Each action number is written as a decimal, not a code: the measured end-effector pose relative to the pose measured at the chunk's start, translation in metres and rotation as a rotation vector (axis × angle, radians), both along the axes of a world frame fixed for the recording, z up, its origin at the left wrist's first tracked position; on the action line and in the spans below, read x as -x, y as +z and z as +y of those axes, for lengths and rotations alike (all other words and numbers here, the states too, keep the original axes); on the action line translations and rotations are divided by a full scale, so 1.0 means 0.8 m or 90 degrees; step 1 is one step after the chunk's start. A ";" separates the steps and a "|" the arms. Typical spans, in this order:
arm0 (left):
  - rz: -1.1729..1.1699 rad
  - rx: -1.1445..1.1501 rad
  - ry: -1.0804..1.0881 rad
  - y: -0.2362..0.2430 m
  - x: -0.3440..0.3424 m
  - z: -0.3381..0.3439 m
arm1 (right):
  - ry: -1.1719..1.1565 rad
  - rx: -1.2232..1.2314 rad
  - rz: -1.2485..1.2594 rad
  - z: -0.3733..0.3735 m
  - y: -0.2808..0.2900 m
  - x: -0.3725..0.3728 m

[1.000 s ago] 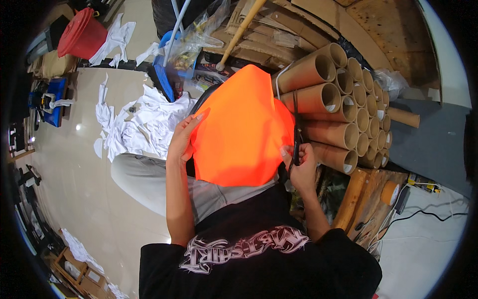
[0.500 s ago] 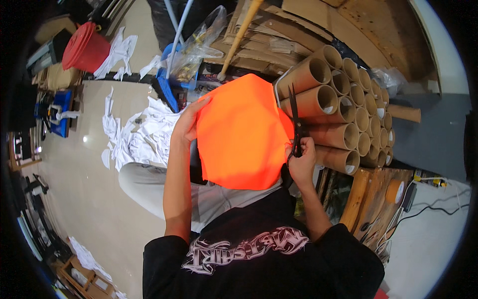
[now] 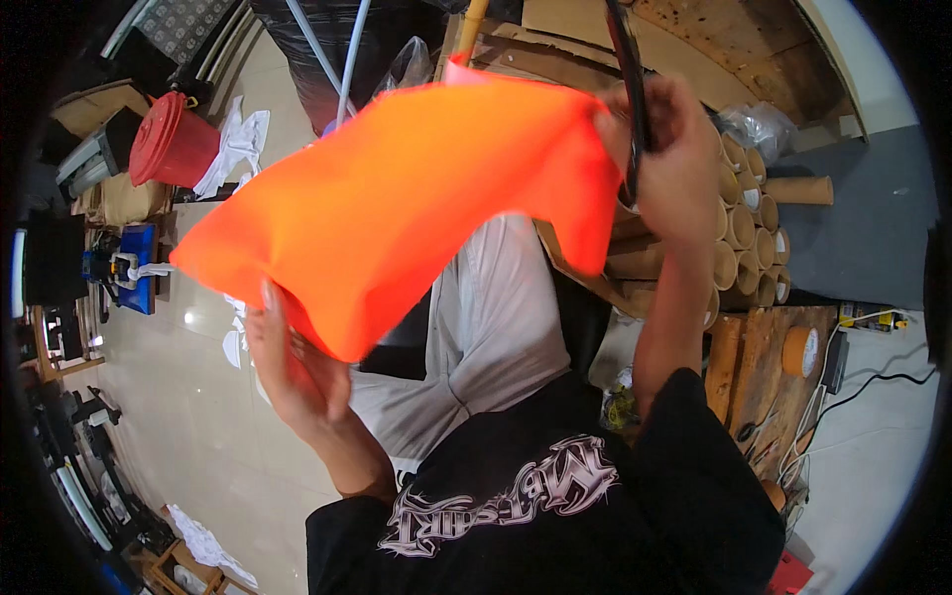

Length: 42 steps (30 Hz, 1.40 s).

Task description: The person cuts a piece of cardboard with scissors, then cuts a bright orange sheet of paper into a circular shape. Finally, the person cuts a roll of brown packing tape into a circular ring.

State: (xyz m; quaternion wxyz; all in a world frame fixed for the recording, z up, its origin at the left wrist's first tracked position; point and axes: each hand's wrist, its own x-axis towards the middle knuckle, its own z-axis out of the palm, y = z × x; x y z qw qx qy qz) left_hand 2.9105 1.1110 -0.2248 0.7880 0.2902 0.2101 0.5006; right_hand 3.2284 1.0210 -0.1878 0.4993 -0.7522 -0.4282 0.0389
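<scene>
A bright orange fabric piece [image 3: 367,208] is stretched at a slant above my lap, blurred along its edges. At its lower-left part, my left hand [image 3: 297,357] grips it, thumb on top and fingers underneath. My right hand [image 3: 669,159] is raised at its upper-right corner, closed round black scissors [image 3: 627,69] that point upward; its thumb also touches the fabric, whose edge hangs down beside the wrist. Motion smears the right fingers. Grey-trousered legs [image 3: 466,337] show beneath the fabric.
Stacked cardboard tubes [image 3: 744,233] stand at my right, beside a wooden bench [image 3: 754,357] with orange tape and cables. Cardboard [image 3: 555,35] and a black bag [image 3: 322,59] lie ahead. A red lidded bucket [image 3: 174,144], white scraps [image 3: 233,149] and equipment [image 3: 129,268] are to my left.
Both hands have spread apart, the right moving up and forward with the scissors, the left moving left and down. The fabric has gone from a rounded shape over my lap to a raised slanted one.
</scene>
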 end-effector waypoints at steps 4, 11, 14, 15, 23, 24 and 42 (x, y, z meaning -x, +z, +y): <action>-0.037 0.192 0.007 -0.032 -0.033 -0.065 | -0.015 -0.024 0.026 0.042 0.011 -0.010; -0.067 0.464 0.002 -0.149 -0.068 -0.125 | 0.024 0.104 0.220 -0.047 -0.148 0.050; -0.061 0.402 0.007 -0.138 -0.068 -0.113 | -0.005 0.158 0.340 -0.085 -0.178 0.099; -0.051 0.370 0.003 -0.132 -0.071 -0.103 | -0.002 0.110 0.416 -0.089 -0.181 0.121; -0.045 0.229 0.021 -0.092 -0.105 -0.074 | 0.047 -0.154 0.728 -0.029 -0.185 0.149; -0.033 0.196 0.029 -0.085 -0.107 -0.074 | 0.068 -0.210 0.717 -0.010 -0.187 0.139; 0.241 -0.026 -0.569 -0.211 -0.068 -0.200 | -0.037 0.056 0.248 -0.043 -0.134 -0.042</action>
